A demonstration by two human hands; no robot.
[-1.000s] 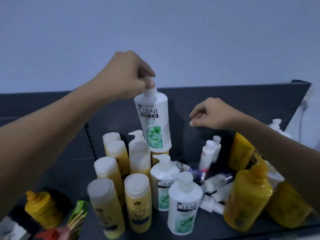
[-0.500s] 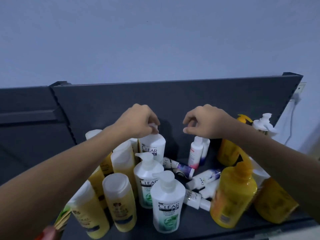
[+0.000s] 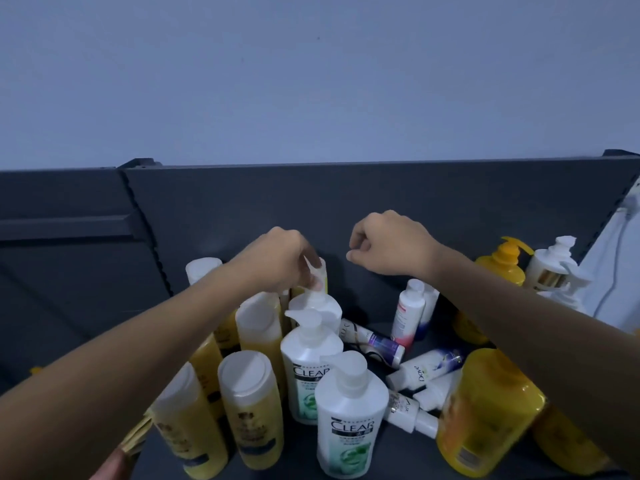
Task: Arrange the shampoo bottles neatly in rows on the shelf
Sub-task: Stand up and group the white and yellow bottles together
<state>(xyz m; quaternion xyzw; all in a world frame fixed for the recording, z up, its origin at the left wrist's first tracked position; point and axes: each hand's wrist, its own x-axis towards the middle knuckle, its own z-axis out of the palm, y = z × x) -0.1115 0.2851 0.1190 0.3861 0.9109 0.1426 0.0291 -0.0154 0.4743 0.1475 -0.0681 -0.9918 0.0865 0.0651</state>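
Note:
My left hand (image 3: 278, 263) pinches the pump top of a white Clear bottle (image 3: 320, 306) that stands at the back of a line of white Clear pump bottles (image 3: 349, 417) on the dark shelf (image 3: 381, 327). To their left stand several yellow bottles with white caps (image 3: 251, 407). My right hand (image 3: 389, 244) hovers loosely curled above the shelf's middle and holds nothing. Below it, small white Dove bottles (image 3: 420, 370) lie on their sides, and two small ones (image 3: 408, 313) stand upright.
Big yellow pump bottles (image 3: 485, 414) crowd the right side, with another yellow one (image 3: 502, 268) and white pump bottles (image 3: 554, 268) at the back right. The shelf's dark back panel (image 3: 346, 202) rises behind everything. A white cable (image 3: 613, 271) hangs at the far right.
My left hand lowered the white Clear bottle from mid-air down onto the shelf behind the other Clear bottles. My right hand stayed hovering, shifting only slightly.

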